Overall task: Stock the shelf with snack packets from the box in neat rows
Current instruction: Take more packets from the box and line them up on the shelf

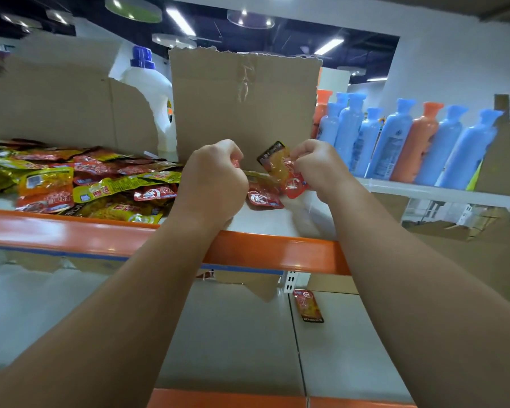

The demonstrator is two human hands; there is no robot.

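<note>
Both hands are up at the shelf. The right hand (315,167) has its fingers curled tight, pinching a glossy orange-yellow plastic snack packet (276,164) by its edge. The packet juts out to the left of that grip, tilted, with the black-banded end up and the red end hanging down. The left hand (215,179) is clenched just across from it. A fleck of red shows at its fingertips, but whether it holds anything I cannot tell. Just below the grip, a flat red foil packet (264,199) lies on the white shelf board (277,222). The right hand is nearer, so I'd say it lays this one down beside the red one, long axis front to back. The loose heap of red and yellow packets (100,178) sits well left of both hands, and the tall brown cardboard panel (245,107) stands just behind them.
</note>
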